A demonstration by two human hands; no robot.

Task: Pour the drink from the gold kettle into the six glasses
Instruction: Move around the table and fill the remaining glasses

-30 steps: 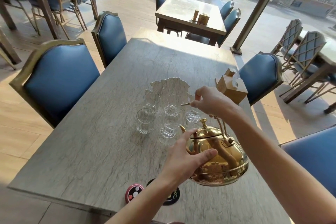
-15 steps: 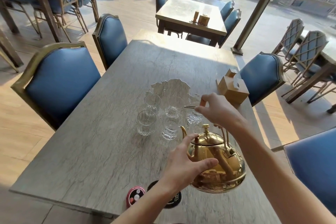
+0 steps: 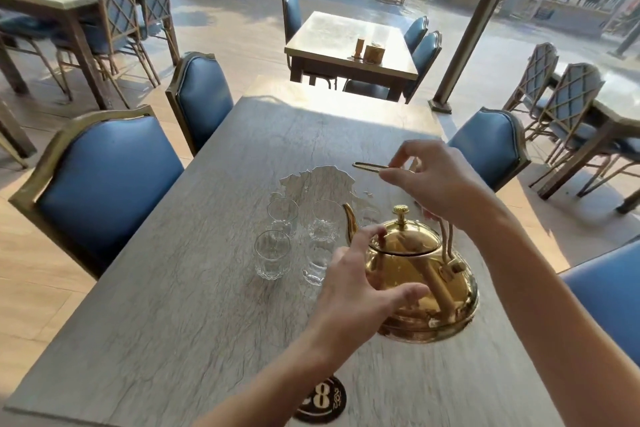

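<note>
The gold kettle (image 3: 417, 274) sits upright near the desk's (image 3: 166, 305) right edge, its spout (image 3: 349, 224) aimed at the cluster of glasses (image 3: 298, 243) just beside it, all of which look empty, so I'd say pouring hasn't begun. The right hand (image 3: 433, 180) pinches the raised handle (image 3: 372, 166) at its top, while the left hand (image 3: 360, 284) lies open, fingers spread against the kettle's side. Next comes a lift and a slow tilt over the nearest glass, keeping the lid (image 3: 401, 243) seated
</note>
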